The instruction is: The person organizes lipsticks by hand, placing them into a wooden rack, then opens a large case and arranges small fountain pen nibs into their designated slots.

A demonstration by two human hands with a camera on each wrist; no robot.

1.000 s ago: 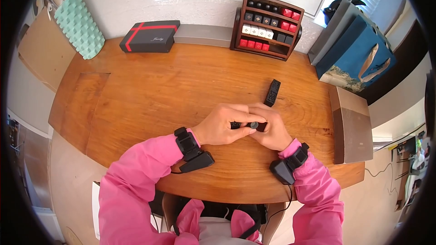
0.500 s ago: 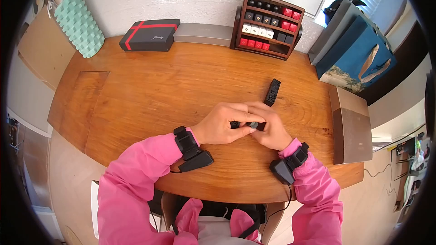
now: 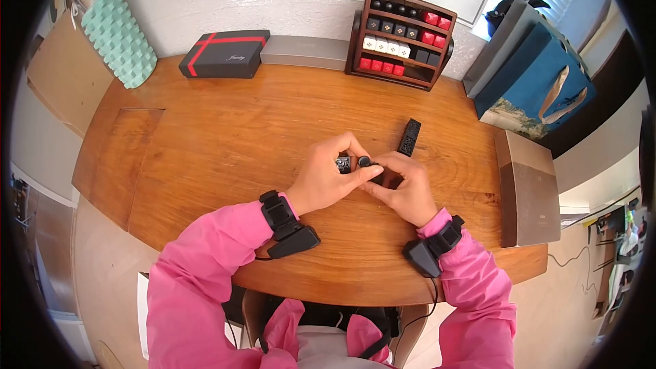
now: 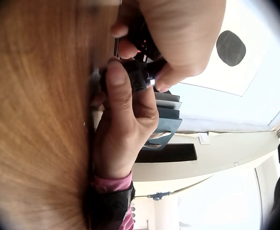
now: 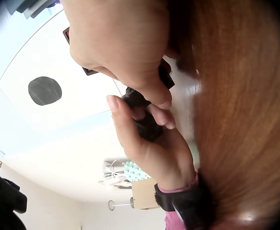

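Over the table my left hand [image 3: 326, 171] and right hand [image 3: 404, 188] meet at a small black tube [image 3: 364, 162] that looks like a lipstick. Its round end faces up between my left thumb and forefinger. My right fingers grip its patterned body [image 4: 137, 76], and a silver band [image 4: 152, 82] shows beside the left fingertips. A second black patterned piece [image 3: 344, 164] with a silvery face is tucked in the left hand's curled fingers. Beyond the right hand lies a black patterned block [image 3: 410, 138]. The fingers hide much of the tube.
A wooden rack [image 3: 358, 41] holding rows of small black, white and red pieces stands at the back. Left of it lies a black box with red ribbon [image 3: 225, 55]. A blue paper bag [image 3: 529, 82] and a brown box [image 3: 529, 188] stand at the right.
Both hands have shifted slightly; the left has risen away from me and loosened its overlap with the right. The tube's round end has moved up and left, and more of the left hand's patterned piece shows.
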